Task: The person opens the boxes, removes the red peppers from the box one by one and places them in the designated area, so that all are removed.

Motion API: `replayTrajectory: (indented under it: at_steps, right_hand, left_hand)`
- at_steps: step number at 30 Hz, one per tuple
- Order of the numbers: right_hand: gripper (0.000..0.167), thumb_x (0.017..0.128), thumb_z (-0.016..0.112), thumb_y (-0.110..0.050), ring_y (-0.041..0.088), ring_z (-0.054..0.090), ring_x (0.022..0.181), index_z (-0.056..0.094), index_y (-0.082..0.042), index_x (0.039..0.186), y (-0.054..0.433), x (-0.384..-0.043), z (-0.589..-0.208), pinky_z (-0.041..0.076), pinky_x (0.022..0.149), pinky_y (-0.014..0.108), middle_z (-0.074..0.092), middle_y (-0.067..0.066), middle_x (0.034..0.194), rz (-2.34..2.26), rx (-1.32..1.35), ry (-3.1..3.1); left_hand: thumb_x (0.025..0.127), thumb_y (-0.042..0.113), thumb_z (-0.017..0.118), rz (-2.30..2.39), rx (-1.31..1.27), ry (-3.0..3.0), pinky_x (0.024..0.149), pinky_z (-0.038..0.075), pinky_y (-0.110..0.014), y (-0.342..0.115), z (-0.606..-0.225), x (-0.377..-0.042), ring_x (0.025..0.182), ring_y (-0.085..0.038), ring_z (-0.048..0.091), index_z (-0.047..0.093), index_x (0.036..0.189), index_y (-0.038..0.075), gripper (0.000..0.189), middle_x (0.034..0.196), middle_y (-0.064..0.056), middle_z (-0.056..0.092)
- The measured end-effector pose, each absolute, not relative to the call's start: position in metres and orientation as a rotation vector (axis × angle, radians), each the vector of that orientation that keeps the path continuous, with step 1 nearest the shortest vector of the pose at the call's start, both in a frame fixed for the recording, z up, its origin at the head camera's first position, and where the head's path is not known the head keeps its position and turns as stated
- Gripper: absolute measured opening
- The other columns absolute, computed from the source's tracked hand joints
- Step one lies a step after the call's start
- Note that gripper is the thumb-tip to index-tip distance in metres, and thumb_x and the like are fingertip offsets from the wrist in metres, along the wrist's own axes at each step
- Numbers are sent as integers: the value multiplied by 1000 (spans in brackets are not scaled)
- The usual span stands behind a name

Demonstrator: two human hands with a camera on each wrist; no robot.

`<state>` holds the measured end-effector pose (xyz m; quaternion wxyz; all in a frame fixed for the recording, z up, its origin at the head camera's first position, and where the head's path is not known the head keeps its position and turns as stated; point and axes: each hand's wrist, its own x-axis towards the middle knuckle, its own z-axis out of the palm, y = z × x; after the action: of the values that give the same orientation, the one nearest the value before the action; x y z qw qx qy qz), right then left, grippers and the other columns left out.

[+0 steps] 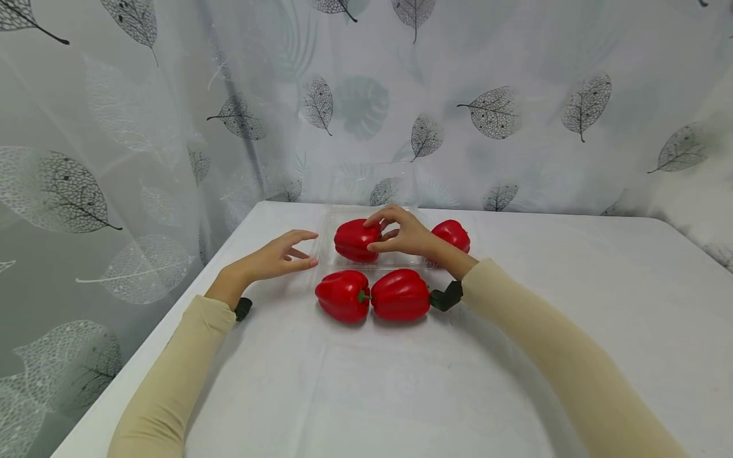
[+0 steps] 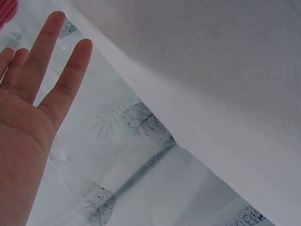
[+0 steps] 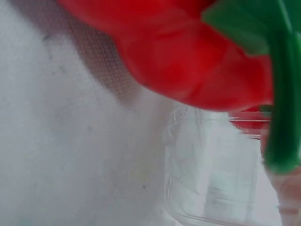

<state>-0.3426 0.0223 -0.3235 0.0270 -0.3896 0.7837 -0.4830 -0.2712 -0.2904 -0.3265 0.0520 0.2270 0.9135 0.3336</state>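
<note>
My right hand [image 1: 403, 233] grips the right end of a glossy red bell pepper [image 1: 356, 240], which sits in the left part of a clear plastic container [image 1: 395, 259]. My left hand [image 1: 276, 256] hovers just left of the container, fingers spread and holding nothing; the left wrist view shows its palm and straight fingers [image 2: 70, 80]. Under my right forearm, another red bell pepper [image 1: 452, 234] is partly hidden at the container's right. In the right wrist view, a red bell pepper with a green stem [image 3: 283, 103] looms close, and only part of my hand shows at the edge.
Two more red bell peppers [image 1: 343, 296] [image 1: 401, 294] lie side by side on the white-covered table [image 1: 366, 394], in front of the container. The container's clear lid [image 1: 372, 181] stands raised at the back, against a leaf-patterned curtain [image 1: 492, 63].
</note>
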Motion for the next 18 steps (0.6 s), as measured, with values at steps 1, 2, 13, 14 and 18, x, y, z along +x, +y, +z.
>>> replayTrajectory:
  at_steps: [1, 2, 13, 14, 18]
  right_hand:
    - [41, 80, 79, -6, 31, 55, 103, 66, -1, 118, 23, -342, -323, 57, 85, 37, 52, 14, 121, -1498, -1203, 2413]
    - [40, 80, 79, -6, 30, 55, 102, 66, -2, 118, 23, -341, -323, 57, 85, 37, 52, 14, 121, -1503, -1204, 2408]
    - [42, 80, 78, -3, 28, 54, 103, 64, 0, 119, 26, -338, -324, 57, 85, 43, 52, 14, 125, -1610, -1268, 2361]
    - [42, 80, 77, -2, 28, 54, 104, 64, 0, 120, 27, -337, -324, 57, 85, 44, 52, 14, 125, -1626, -1278, 2355]
    - [43, 80, 77, -1, 29, 54, 105, 63, 1, 120, 27, -332, -323, 57, 85, 45, 53, 15, 125, -1679, -1294, 2319]
  left_hand:
    - [93, 31, 67, 1012, 692, 2781, 103, 42, -57, -291, -327, -271, 119, -32, 59, 35, 149, 7, 68, 152, -13, 34]
    - [93, 31, 67, 1009, 692, 2783, 103, 42, -57, -291, -327, -271, 119, -32, 59, 35, 149, 7, 69, 152, -13, 34]
    - [92, 34, 68, 1023, 674, 2773, 103, 42, -56, -290, -325, -269, 119, -30, 60, 35, 149, 10, 70, 152, -10, 34]
    - [92, 34, 68, 1024, 668, 2773, 103, 42, -56, -290, -324, -269, 119, -30, 60, 35, 149, 10, 70, 152, -9, 34]
    - [92, 34, 67, 1024, 665, 2771, 103, 41, -56, -289, -323, -267, 119, -30, 60, 35, 150, 10, 70, 153, -10, 33]
